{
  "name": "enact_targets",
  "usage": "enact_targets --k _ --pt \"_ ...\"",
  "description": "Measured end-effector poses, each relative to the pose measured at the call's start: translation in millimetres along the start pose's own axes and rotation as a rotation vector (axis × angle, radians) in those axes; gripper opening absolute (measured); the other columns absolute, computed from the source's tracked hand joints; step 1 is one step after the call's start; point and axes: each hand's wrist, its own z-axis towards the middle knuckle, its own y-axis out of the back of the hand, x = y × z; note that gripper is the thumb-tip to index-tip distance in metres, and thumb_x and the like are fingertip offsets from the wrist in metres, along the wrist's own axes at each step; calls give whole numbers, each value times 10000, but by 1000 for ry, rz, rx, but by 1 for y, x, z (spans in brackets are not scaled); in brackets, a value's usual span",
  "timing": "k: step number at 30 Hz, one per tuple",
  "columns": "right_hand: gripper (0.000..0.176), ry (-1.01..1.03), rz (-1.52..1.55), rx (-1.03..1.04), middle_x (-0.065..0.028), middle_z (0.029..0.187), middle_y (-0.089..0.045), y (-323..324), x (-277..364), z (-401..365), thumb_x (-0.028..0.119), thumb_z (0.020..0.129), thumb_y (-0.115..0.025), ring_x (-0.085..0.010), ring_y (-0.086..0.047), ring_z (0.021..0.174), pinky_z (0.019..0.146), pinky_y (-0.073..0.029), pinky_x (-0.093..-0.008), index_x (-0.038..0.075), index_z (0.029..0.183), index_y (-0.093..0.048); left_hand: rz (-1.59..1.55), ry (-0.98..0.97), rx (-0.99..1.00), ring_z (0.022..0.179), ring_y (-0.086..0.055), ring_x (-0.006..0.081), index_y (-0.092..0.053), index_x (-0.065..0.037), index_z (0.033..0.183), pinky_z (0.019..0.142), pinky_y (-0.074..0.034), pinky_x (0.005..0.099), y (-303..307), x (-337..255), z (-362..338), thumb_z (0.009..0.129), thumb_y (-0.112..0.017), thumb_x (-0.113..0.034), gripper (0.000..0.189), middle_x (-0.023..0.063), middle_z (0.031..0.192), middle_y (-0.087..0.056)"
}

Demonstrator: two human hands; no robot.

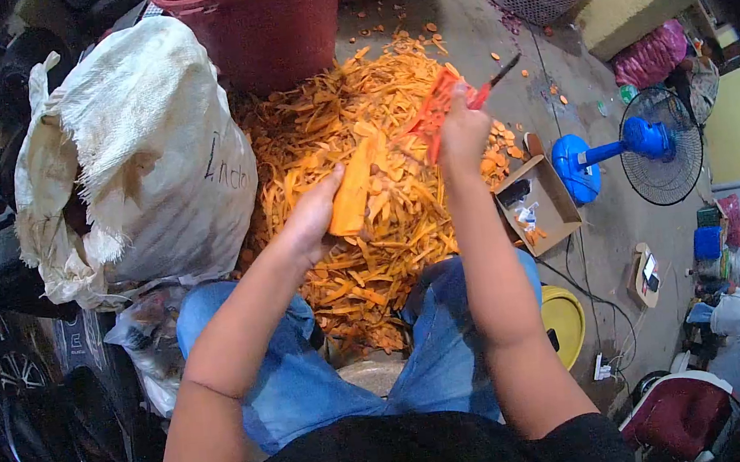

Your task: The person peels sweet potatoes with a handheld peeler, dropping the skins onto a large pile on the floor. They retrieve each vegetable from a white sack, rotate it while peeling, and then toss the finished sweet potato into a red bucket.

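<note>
My left hand (315, 218) is wrapped round a peeled orange carrot-like piece (355, 188), held at a tilt above a large heap of orange peelings (309, 148). To the right and a little higher, my right hand (464, 128) grips a red peeler-like tool (437, 110); a dark thin blade or stick juts from it toward the upper right. The tool and the orange piece are apart. Part of the heap lies between my knees, beneath both hands.
A white sack (158, 162) stands at left, a red tub (257, 28) behind the heap. At right are a cardboard box (563, 203), blue fan (646, 140), yellow lid-like object (564, 324), cables and a maroon chair (682, 419). A person (733, 314) sits far right.
</note>
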Motion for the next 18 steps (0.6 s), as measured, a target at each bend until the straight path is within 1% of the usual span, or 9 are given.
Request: enact_targets --k 2,4,7,9,11,13,15,16,18 --pt "277 67 136 76 -58 521 -437 -10 8 -21 233 804 -471 -156 -390 475 479 -336 -283 -2 660 -451 -2 1 -140 614 -526 125 -460 -81 1005 478 -443 258 3 0 1 849 -279 -385 386 29 742 -520" --pt "282 225 20 201 -57 519 -409 -14 29 -44 244 810 -463 -147 -375 477 474 -324 -279 10 657 -430 -21 -25 -139 616 -529 134 -462 -84 982 478 -444 264 3 0 0 844 -297 -388 372 36 753 -523" --pt "276 315 -36 281 -57 514 -395 -9 27 -42 240 814 -454 -141 -364 474 463 -313 -283 18 655 -419 -43 -48 -166 618 -532 147 -462 -91 963 479 -446 274 4 -3 4 836 -318 -396 360 44 767 -526" --pt "278 283 47 289 -51 514 -399 -9 22 -35 233 817 -449 -137 -363 473 461 -310 -287 18 646 -411 -45 -48 -200 618 -532 151 -461 -94 968 480 -447 278 9 -6 6 834 -321 -400 362 45 770 -525" --pt "277 294 -3 218 -46 515 -405 -6 21 -31 234 818 -447 -131 -361 475 461 -313 -284 17 649 -418 -94 -53 -95 627 -536 157 -458 -95 987 493 -455 281 13 -5 10 833 -321 -402 370 45 775 -529" --pt "280 236 27 202 -36 515 -412 -6 21 -31 242 820 -444 -121 -360 477 463 -316 -281 16 655 -428 -99 -49 -108 633 -536 161 -458 -96 993 492 -456 284 13 -4 12 832 -325 -400 369 47 777 -531" --pt "288 158 105 232 31 533 -390 -6 19 -30 261 815 -463 -75 -346 503 462 -299 -246 50 619 -448 -102 -48 -123 639 -536 165 -458 -97 999 491 -457 287 15 -1 15 831 -329 -397 367 48 780 -533" --pt "288 159 106 230 31 533 -390 -6 19 -31 261 815 -463 -75 -346 503 462 -299 -246 50 619 -448 -153 -48 -99 654 -538 170 -460 -98 1002 505 -461 300 17 2 18 833 -329 -388 361 52 790 -537" --pt "284 -65 97 275 -15 546 -438 -11 21 -41 254 817 -457 -101 -382 510 486 -335 -266 12 668 -452 -203 -46 -75 668 -540 176 -462 -99 1004 519 -466 312 17 5 21 834 -328 -380 354 55 801 -541"
